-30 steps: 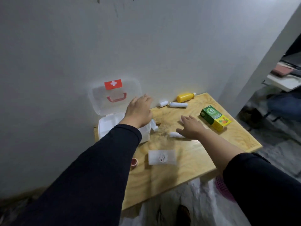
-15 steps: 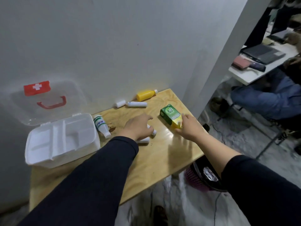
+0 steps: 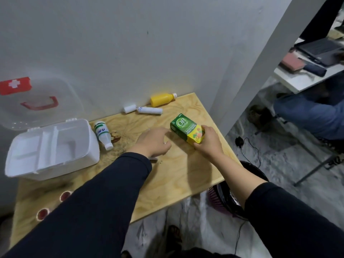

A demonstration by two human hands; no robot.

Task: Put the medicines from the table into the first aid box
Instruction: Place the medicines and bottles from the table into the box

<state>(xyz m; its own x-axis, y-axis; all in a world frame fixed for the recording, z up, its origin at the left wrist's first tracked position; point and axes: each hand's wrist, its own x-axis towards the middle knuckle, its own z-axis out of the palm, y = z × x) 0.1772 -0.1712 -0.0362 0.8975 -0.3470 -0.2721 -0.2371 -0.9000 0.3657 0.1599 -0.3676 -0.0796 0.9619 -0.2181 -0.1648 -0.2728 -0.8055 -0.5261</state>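
Observation:
The white first aid box [image 3: 55,164] stands open at the table's left, its clear lid [image 3: 61,95] with a red cross leaning on the wall. My right hand [image 3: 208,144] grips the near yellow end of a green and yellow medicine carton [image 3: 184,127], tilted up off the wood. My left hand [image 3: 154,142] lies palm down at mid-table with curled fingers over a white tube [image 3: 153,158], of which only an end shows. A white bottle with a green label [image 3: 103,134] lies beside the box. By the wall lie a yellow bottle [image 3: 162,99], a white tube [image 3: 149,110] and a small white roll [image 3: 129,108].
Two small red round items [image 3: 65,195] sit near the wooden table's [image 3: 182,175] front left. A dark basket [image 3: 227,200] stands on the floor under the right corner. A pillar, a white desk [image 3: 301,79] and a seated person's legs [image 3: 312,112] lie to the right.
My left hand left the first aid box and came down over the white tube. My right hand moved off that tube to the green carton and closed on it. The view swung right.

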